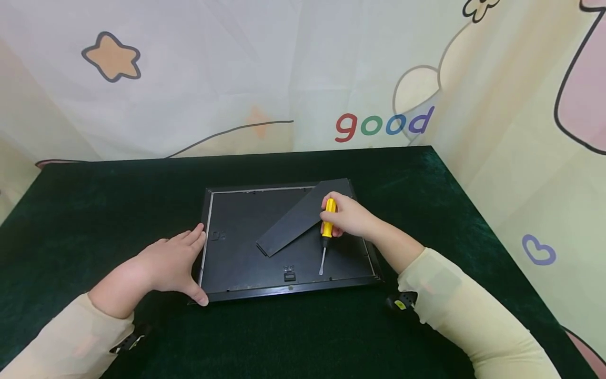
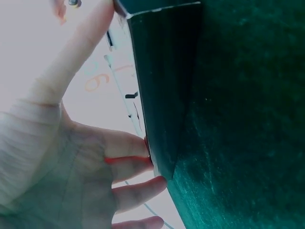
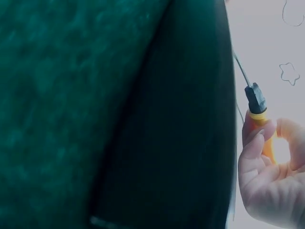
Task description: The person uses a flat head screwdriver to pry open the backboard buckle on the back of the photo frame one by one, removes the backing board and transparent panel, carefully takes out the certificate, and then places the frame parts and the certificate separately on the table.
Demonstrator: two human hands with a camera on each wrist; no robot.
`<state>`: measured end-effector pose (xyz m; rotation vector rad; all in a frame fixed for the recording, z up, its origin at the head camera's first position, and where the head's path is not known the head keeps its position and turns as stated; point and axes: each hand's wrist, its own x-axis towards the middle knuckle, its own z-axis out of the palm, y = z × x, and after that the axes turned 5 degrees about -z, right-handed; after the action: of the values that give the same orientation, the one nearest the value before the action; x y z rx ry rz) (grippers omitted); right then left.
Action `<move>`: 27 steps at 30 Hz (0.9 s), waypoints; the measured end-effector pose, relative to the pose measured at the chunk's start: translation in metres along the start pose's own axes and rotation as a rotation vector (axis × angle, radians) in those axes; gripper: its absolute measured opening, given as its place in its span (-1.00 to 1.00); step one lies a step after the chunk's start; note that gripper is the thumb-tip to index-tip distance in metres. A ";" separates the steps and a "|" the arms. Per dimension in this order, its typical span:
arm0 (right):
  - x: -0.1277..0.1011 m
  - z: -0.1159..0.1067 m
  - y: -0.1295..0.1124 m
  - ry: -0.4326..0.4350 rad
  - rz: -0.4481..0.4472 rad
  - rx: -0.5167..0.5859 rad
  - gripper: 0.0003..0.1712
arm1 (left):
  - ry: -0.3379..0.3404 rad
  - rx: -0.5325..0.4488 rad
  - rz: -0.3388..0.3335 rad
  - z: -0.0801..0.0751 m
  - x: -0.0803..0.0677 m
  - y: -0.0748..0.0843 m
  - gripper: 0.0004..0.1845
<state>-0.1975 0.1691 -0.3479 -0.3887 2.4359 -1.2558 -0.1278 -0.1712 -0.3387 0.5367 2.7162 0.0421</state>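
Note:
A black picture frame [image 1: 246, 289] lies face down on the dark green cloth, its backing board up. A flat black stand strip [image 1: 295, 218] lies diagonally across the back. My left hand [image 1: 172, 260] rests open against the frame's left edge, thumb at the front left corner and straight fingers along the side; the frame's corner [image 2: 157, 143] shows against my fingers [image 2: 131, 164] in the left wrist view. My right hand [image 1: 345, 216] grips a screwdriver [image 1: 326, 231] by its yellow handle [image 3: 267, 138], the blade pointing toward me over the backing.
A small black hanger clip [image 1: 289, 273] sits near the frame's front edge, another [image 1: 215, 235] near its left edge. The green table [image 1: 94, 210] ends at a printed curtain wall [image 1: 303, 79] behind and to the right.

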 end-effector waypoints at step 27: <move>-0.025 -0.004 -0.027 -0.052 0.009 -0.069 -0.75 | 0.068 0.077 0.001 0.013 -0.002 0.004 0.42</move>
<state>-0.1748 0.1673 -0.3183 -0.4237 2.4396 -1.1465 -0.1203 -0.1687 -0.3495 0.5683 2.7928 -0.0446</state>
